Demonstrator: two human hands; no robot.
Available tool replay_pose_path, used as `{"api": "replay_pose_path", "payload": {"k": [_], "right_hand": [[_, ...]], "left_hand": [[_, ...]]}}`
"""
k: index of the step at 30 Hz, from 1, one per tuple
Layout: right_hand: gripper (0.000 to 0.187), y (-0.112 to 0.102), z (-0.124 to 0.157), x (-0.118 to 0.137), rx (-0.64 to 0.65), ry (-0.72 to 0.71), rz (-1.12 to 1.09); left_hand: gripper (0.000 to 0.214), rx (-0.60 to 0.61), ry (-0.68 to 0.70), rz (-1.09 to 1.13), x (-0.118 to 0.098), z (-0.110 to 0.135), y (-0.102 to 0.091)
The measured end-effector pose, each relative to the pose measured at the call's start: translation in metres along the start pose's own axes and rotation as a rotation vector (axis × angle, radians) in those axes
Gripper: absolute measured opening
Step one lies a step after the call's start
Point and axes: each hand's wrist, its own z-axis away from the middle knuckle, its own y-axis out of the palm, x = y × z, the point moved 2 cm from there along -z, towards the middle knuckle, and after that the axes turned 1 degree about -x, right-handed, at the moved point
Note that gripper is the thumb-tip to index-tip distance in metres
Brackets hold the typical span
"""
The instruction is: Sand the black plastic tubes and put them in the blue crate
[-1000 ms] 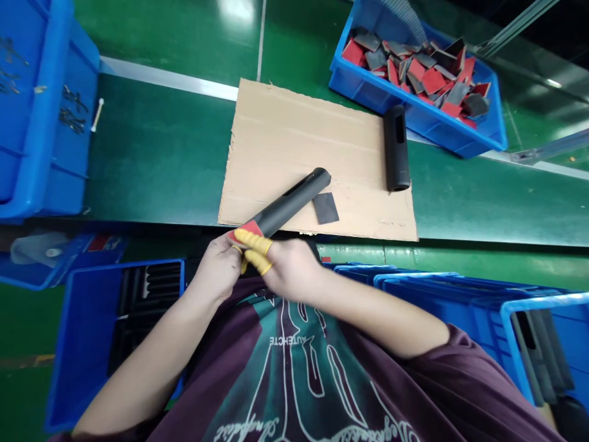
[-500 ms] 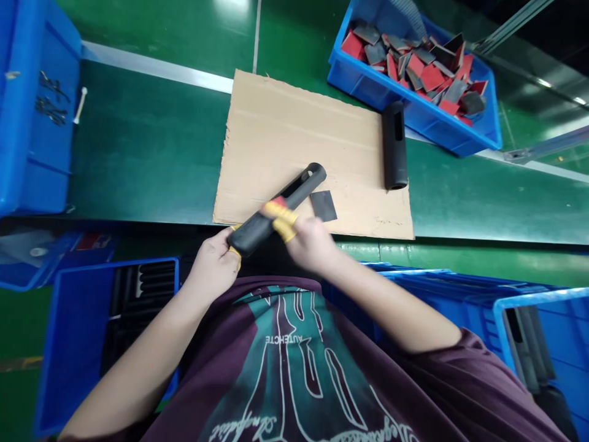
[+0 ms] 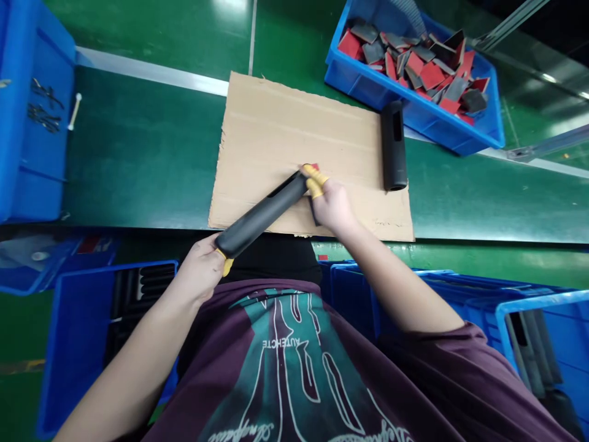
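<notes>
Head view: vs. earlier, our right hand (image 3: 332, 205) has moved up to the tube's far end, yellow-cotted fingertips (image 3: 313, 178) narrow, pinching a red-backed pad (image 3: 315, 166). Our left hand (image 3: 197, 270) wraps the lower end of the black slotted tube (image 3: 262, 215), tilted over the corrugated cardboard sheet (image 3: 257, 123). Second tube (image 3: 394, 145) lies at the sheet's far edge.

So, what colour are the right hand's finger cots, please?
Yellow finger cots, best in the head view.
</notes>
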Motion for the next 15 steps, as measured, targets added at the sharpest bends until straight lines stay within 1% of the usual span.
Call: {"api": "replay_pose_path", "payload": {"k": [1, 2, 3, 4, 6, 7, 8, 9, 12, 13, 15], "right_hand": [[0.047, -0.005, -0.008, -0.006, -0.061, 0.019, -0.041], [0.047, -0.008, -0.01, -0.008, -0.08, 0.018, -0.069], [0.048, -0.006, -0.008, -0.007, -0.058, 0.002, -0.081], [0.048, -0.003, -0.001, -0.002, -0.003, -0.026, -0.075], [0.048, 0.007, 0.016, 0.009, 0.146, -0.084, -0.033], [0.049, 0.01, 0.021, 0.012, 0.19, -0.096, -0.01], [0.048, 0.01, 0.023, 0.011, 0.193, -0.096, 0.001], [0.047, 0.008, 0.02, 0.007, 0.149, -0.084, -0.007], [0.046, -0.006, -0.003, -0.017, -0.061, -0.03, -0.09], [0.046, -0.01, -0.012, -0.025, -0.103, -0.013, -0.108], [0.047, -0.017, -0.026, -0.036, -0.112, 0.006, -0.109]], "left_hand": [[0.01, 0.01, 0.011, 0.019, 0.0, 0.0, 0.0], [0.014, 0.022, 0.027, 0.032, 0.0, 0.0, -0.001], [0.018, 0.033, 0.055, 0.019, -0.001, 0.0, -0.001], [0.02, 0.042, 0.086, -0.013, -0.002, -0.001, -0.002], [0.023, 0.065, 0.136, -0.087, -0.004, -0.001, -0.005], [0.024, 0.073, 0.149, -0.125, -0.005, -0.001, -0.006], [0.026, 0.08, 0.154, -0.156, -0.005, -0.001, -0.007], [0.03, 0.086, 0.153, -0.179, -0.005, -0.001, -0.008], [0.044, 0.102, 0.147, -0.267, -0.005, 0.0, -0.01], [0.049, 0.107, 0.144, -0.301, -0.004, 0.0, -0.011], [0.052, 0.116, 0.16, -0.391, -0.004, -0.001, -0.011]]}}
